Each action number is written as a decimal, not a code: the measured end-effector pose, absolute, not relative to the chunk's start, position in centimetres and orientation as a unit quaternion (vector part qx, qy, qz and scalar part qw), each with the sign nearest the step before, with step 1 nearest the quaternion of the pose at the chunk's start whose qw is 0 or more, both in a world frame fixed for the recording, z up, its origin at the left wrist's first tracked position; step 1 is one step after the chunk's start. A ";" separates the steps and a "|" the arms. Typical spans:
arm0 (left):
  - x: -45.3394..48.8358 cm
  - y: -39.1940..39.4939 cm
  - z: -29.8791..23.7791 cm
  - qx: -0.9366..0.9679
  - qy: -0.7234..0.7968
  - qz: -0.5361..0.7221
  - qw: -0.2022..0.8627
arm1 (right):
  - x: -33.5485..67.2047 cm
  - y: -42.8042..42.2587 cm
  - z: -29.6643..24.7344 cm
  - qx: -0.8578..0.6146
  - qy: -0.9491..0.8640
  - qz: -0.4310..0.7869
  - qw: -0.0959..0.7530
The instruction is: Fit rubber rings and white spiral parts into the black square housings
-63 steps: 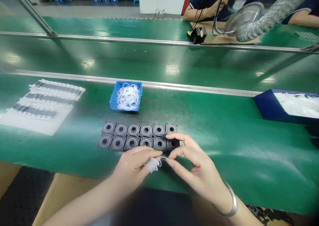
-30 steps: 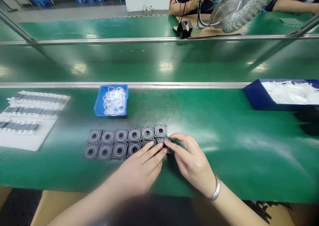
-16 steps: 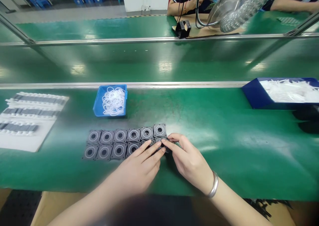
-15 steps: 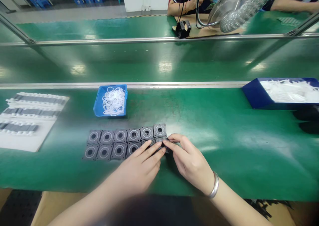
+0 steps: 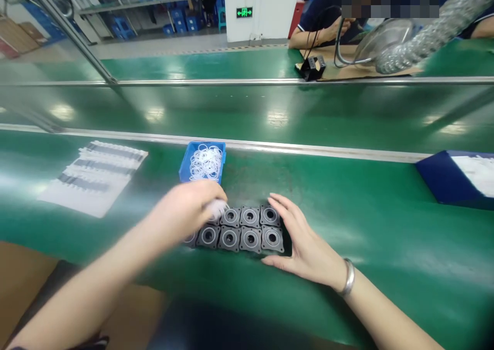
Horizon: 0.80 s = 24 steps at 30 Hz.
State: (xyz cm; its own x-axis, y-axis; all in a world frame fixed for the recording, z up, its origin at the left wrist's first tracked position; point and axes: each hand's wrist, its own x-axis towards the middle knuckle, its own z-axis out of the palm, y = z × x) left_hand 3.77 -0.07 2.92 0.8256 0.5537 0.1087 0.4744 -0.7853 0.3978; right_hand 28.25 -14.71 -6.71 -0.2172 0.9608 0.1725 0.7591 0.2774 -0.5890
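Two rows of dark square parts (image 5: 250, 239), each with a pale ring around a central hole, lie side by side on the green table. Over the left portion of the rows is my left hand (image 5: 195, 198), blurred, its fingers closed on a bunch of white rings (image 5: 216, 209); it hides several parts. My right hand (image 5: 299, 237) spans the right end of both rows, thumb near the lower edge and fingers at the top corner, spread apart. Whether it touches the parts I cannot tell. Just behind my left hand stands a blue tray (image 5: 184, 167) of loose white rings (image 5: 206, 160).
At left lies a white sheet (image 5: 92, 203) bearing strips of grey and white pieces. A dark blue bin (image 5: 436, 180) with white pieces stands at right. Beyond the metal rail, a person's arm (image 5: 328, 35) and a clear duct (image 5: 417, 54) are at another table.
My left hand has left the right end of the rows, moved left, and now holds white rings. My right hand has opened around the right end. The camera view has shifted left.
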 end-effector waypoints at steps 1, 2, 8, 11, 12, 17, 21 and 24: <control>3.7 2.0 3.3 0.931 0.324 0.068 0.156 | 28.1 -14.4 -7.1 -0.569 -0.754 0.197 0.262; 3.7 4.1 3.5 0.922 0.361 0.032 0.135 | 27.9 -14.3 -7.4 -0.569 -0.752 0.197 0.266; 4.4 12.0 2.2 0.909 0.387 -0.118 0.104 | 27.0 -14.7 -8.6 -0.569 -0.747 0.188 0.288; 4.7 12.5 2.0 0.911 0.379 -0.129 0.098 | 26.7 -14.7 -8.8 -0.565 -0.747 0.189 0.293; 4.8 12.5 2.2 0.911 0.380 -0.128 0.095 | 26.7 -14.7 -8.8 -0.566 -0.747 0.191 0.292; 2.7 10.3 4.2 0.919 0.384 -0.053 0.077 | 26.7 -14.5 -8.4 -0.565 -0.759 0.175 0.273; -1.6 6.3 4.4 0.933 0.321 0.066 0.152 | 26.7 -14.2 -7.5 -0.565 -0.770 0.125 0.267; -4.5 3.1 2.3 0.938 0.275 0.063 0.201 | 26.1 -13.7 -7.1 -0.556 -0.786 0.092 0.254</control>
State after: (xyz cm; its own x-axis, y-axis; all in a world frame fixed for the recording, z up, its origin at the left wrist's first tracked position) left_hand -4.55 3.10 2.26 0.8405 0.5418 0.0072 0.4912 -0.7675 0.4119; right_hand 26.10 -13.71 -7.13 -0.2526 0.9208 0.2973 0.8277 0.3647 -0.4265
